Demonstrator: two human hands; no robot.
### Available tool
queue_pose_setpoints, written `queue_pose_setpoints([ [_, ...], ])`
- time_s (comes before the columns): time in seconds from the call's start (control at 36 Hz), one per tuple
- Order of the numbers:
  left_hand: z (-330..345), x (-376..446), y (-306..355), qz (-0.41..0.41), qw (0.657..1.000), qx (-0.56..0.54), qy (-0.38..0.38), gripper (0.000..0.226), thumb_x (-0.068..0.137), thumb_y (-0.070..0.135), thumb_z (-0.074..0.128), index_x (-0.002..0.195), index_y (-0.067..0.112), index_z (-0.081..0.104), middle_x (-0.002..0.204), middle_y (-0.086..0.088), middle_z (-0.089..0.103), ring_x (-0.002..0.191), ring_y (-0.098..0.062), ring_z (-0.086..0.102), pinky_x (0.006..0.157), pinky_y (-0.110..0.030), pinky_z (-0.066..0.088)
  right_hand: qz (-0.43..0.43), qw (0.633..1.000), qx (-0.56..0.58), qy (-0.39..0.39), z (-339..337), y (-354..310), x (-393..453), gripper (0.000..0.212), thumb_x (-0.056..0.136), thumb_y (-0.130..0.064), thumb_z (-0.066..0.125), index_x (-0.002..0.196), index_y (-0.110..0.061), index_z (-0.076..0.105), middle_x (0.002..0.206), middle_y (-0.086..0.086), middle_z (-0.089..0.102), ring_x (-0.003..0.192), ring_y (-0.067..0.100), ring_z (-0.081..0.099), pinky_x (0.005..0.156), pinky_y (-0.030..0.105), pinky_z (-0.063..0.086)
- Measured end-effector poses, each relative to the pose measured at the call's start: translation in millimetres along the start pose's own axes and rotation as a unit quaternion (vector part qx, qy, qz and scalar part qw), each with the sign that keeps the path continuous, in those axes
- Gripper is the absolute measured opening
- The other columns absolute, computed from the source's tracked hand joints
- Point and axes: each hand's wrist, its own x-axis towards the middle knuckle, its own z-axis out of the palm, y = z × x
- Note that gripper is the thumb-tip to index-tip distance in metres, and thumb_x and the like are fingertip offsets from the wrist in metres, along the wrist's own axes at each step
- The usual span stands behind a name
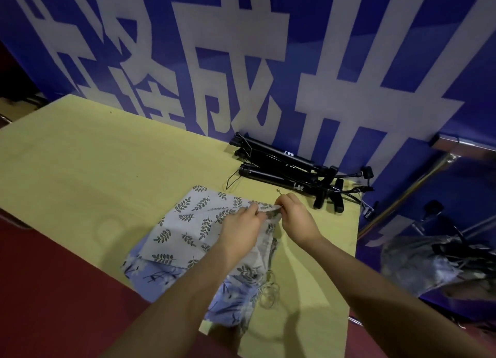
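A grey cloth printed with dark leaf sprigs [188, 223] lies on a yellow table [94, 169], over a blue flowered cloth [158, 275]. My left hand [241, 224] pinches the grey cloth's far right edge. My right hand [294, 215] pinches the same edge close beside it and holds a thin needle [279, 192] whose tip sticks up past the fingers. A loose tangle of pale thread [269, 293] lies on the table by the cloths' right side.
Black folded tripods [284, 167] and cables lie at the table's far right, against a blue banner with large white characters [241, 62]. A thin wire loop [232, 180] lies beside them. A metal rack [418, 186] and a grey bag [418, 266] stand to the right. Red floor lies on the left.
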Motion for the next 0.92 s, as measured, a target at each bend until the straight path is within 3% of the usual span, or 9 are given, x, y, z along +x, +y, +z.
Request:
queue_pose_setpoints([
  [0.11, -6, 8, 1, -0.052, 0.997, 0.003, -0.06, 0.077, 0.082, -0.005, 0.054, 0.146, 0.019, 0.019, 0.134, -0.008, 0.037, 0.103, -0.028, 0.058, 0.071, -0.036, 0.048, 0.011, 1.0, -0.004, -0.002, 0, 4, 8, 0.014, 0.093, 0.0, 0.043, 0.1, -0.004, 0.055, 0.103, 0.012, 0.052, 0.089, 0.031, 0.054, 0.076, 0.044, 0.047],
  [0.17, -5, 10, 1, -0.074, 0.993, -0.002, -0.089, 0.085, 0.082, -0.006, 0.055, 0.149, 0.02, 0.011, 0.138, -0.009, 0.032, 0.099, -0.028, 0.059, 0.067, -0.034, 0.046, 0.029, 0.999, 0.028, 0.003, -1, 5, 12, 0.013, 0.094, -0.002, 0.045, 0.098, -0.003, 0.058, 0.101, 0.013, 0.054, 0.09, 0.029, 0.053, 0.076, 0.036, 0.044],
  [0.22, -3, 11, -1, -0.094, 0.991, -0.008, -0.097, 0.076, 0.083, -0.004, 0.055, 0.146, 0.017, 0.017, 0.138, -0.008, 0.031, 0.097, -0.026, 0.06, 0.065, -0.031, 0.046, 0.03, 0.998, 0.043, -0.043, -2, 4, 17, 0.012, 0.094, -0.006, 0.05, 0.096, -0.003, 0.061, 0.1, 0.012, 0.059, 0.089, 0.026, 0.054, 0.073, 0.029, 0.039],
  [0.31, -1, 14, -5, -0.125, 0.987, -0.018, -0.098, 0.054, 0.089, 0.0, 0.049, 0.139, 0.011, 0.031, 0.136, -0.006, 0.032, 0.101, -0.023, 0.059, 0.066, -0.027, 0.043, 0.019, 0.99, 0.044, -0.134, 3, 9, 18, 0.015, 0.093, -0.013, 0.053, 0.1, -0.008, 0.065, 0.106, 0.009, 0.063, 0.092, 0.023, 0.057, 0.081, 0.036, 0.048],
  [0.5, 3, 21, -13, -0.22, 0.968, -0.087, -0.079, 0.047, 0.089, -0.003, 0.05, 0.134, 0.006, 0.04, 0.143, -0.006, 0.032, 0.106, -0.022, 0.059, 0.066, -0.027, 0.042, 0.117, 0.991, 0.034, -0.053, 19, 42, 28, 0.028, 0.096, -0.01, 0.04, 0.112, -0.016, 0.061, 0.123, 0.006, 0.057, 0.105, 0.024, 0.058, 0.082, 0.038, 0.051],
  [0.58, 6, 27, -13, -0.233, 0.963, -0.12, -0.056, 0.046, 0.089, -0.001, 0.052, 0.132, 0.008, 0.041, 0.138, -0.004, 0.036, 0.101, -0.021, 0.059, 0.063, -0.027, 0.042, 0.109, 0.991, 0.013, -0.078, 25, 51, 39, 0.028, 0.097, -0.011, 0.041, 0.117, -0.017, 0.059, 0.121, 0.009, 0.054, 0.103, 0.027, 0.059, 0.08, 0.039, 0.053],
  [0.78, 15, 45, -16, -0.242, 0.954, -0.171, -0.048, 0.046, 0.089, 0.001, 0.046, 0.133, 0.012, 0.04, 0.137, -0.003, 0.035, 0.095, -0.027, 0.059, 0.069, -0.037, 0.046, 0.016, 0.98, -0.084, -0.182, 45, 60, 60, 0.044, 0.093, -0.007, 0.047, 0.134, -0.023, 0.048, 0.134, 0.007, 0.041, 0.122, 0.029, 0.04, 0.1, 0.04, 0.042],
  [0.92, 17, 50, -16, -0.233, 0.957, -0.17, -0.038, 0.049, 0.091, 0.003, 0.044, 0.138, 0.013, 0.036, 0.143, 0.001, 0.032, 0.096, -0.025, 0.06, 0.063, -0.034, 0.045, 0.017, 0.981, -0.087, -0.17, 53, 65, 62, 0.022, 0.094, -0.008, 0.047, 0.114, -0.013, 0.053, 0.125, 0.009, 0.042, 0.114, 0.031, 0.041, 0.094, 0.037, 0.04],
])
